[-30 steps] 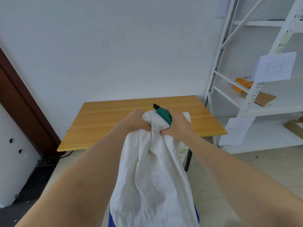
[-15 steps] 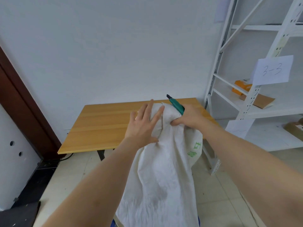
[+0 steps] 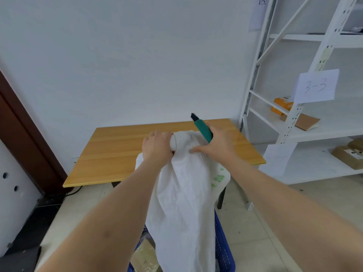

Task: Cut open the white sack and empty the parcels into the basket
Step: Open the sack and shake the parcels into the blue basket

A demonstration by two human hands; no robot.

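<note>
The white sack [image 3: 184, 197] hangs upside down from both my hands, its lower end reaching into the blue basket [image 3: 224, 246] on the floor. My left hand [image 3: 157, 149] grips a bunched fold at the sack's top. My right hand [image 3: 218, 145] holds a green-handled knife [image 3: 203, 129] with its dark tip pointing up and away, and its thumb presses on the sack's top. Brown parcels [image 3: 144, 254] show inside the basket to the left of the sack.
A wooden table [image 3: 117, 150] stands against the white wall just beyond the sack. A white shelf rack [image 3: 290, 122] with a paper label "3-3", orange boxes and brown parcels stands on the right. A dark door frame [image 3: 21, 138] is at the left.
My left hand was spread flat on the sack half a second ago and now grips its top again. The sack has risen and the basket has come into view below.
</note>
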